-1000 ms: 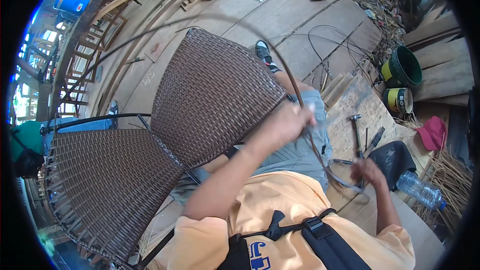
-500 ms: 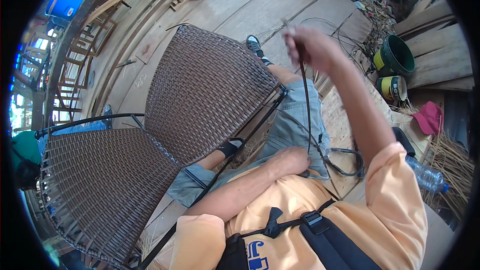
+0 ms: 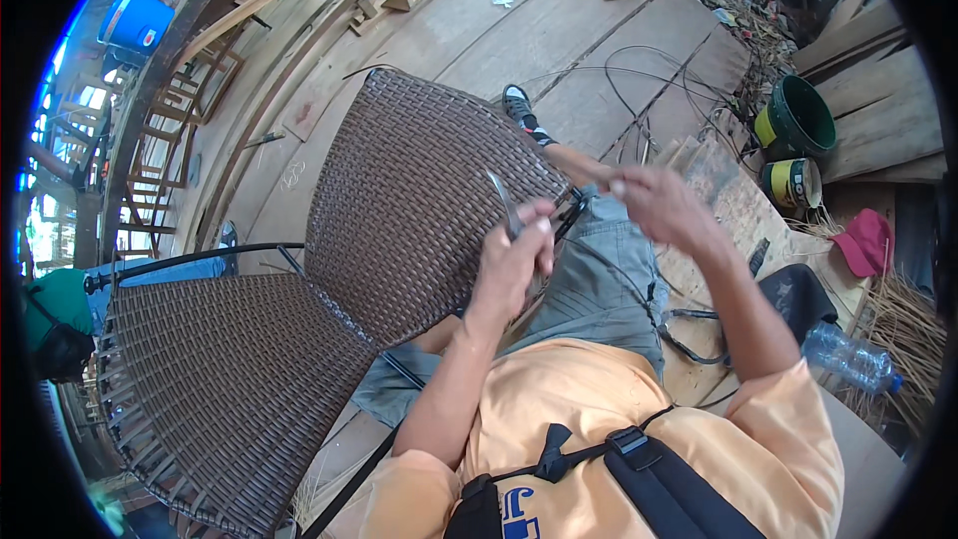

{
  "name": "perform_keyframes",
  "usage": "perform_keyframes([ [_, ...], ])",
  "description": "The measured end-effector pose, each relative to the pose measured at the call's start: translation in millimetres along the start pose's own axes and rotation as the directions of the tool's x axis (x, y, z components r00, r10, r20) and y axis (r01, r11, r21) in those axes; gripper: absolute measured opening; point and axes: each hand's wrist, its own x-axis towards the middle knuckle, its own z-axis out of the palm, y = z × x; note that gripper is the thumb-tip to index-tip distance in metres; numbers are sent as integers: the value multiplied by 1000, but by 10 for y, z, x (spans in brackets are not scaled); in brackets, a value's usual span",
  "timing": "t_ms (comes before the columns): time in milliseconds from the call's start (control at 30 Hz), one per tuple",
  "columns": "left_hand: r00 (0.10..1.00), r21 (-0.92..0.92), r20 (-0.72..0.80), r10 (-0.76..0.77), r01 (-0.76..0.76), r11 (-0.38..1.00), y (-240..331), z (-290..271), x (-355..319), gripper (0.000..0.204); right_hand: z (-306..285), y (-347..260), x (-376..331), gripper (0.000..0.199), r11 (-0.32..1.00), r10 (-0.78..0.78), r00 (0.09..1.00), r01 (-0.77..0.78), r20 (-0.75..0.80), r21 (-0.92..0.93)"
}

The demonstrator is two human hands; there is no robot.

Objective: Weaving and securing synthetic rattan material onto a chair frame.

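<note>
A brown woven chair [image 3: 429, 180] lies tilted in front of me, its back and seat forming two panels with a dark frame. Over the near right edge of one panel, my left hand [image 3: 514, 265] is closed around a pointed metal blade [image 3: 506, 202], its tip upward. To the right, above my thigh, my right hand [image 3: 671, 208] is blurred with the fingers drawn together; what they hold cannot be made out. The two hands are apart. Loose dark strands [image 3: 639, 50] loop across the floor beyond my right hand.
Green bucket [image 3: 801, 117], yellow-and-black can [image 3: 791, 183], red cap [image 3: 864, 243] and plastic bottle [image 3: 850, 354] stand or lie at right, by a wooden board [image 3: 714, 185]. A person in green [image 3: 58, 304] is at far left, near wooden frames [image 3: 165, 130] and a blue bucket [image 3: 137, 18].
My left hand has risen from my lap to the chair's edge, now showing the blade. My right hand has come down and nearer; the dark strand between the hands no longer shows.
</note>
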Motion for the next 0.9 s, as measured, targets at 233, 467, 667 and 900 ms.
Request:
perform_keyframes([
  [233,999,-188,-45,-5,-4,982,393,-192,350,19,365,618,-642,22,924,162,976,-201,143,326],
  [467,999,-291,32,0,10,957,400,-218,235,19,394,742,-785,21,872,315,933,-357,172,336],
  [667,998,-38,-61,3,-5,999,312,-71,218,17,607,801,-639,23,978,-112,989,93,-95,-189],
  [900,987,688,144,75,-154,710,572,216,376,35,964,574,-46,23,924,62,976,24,-210,381],
])
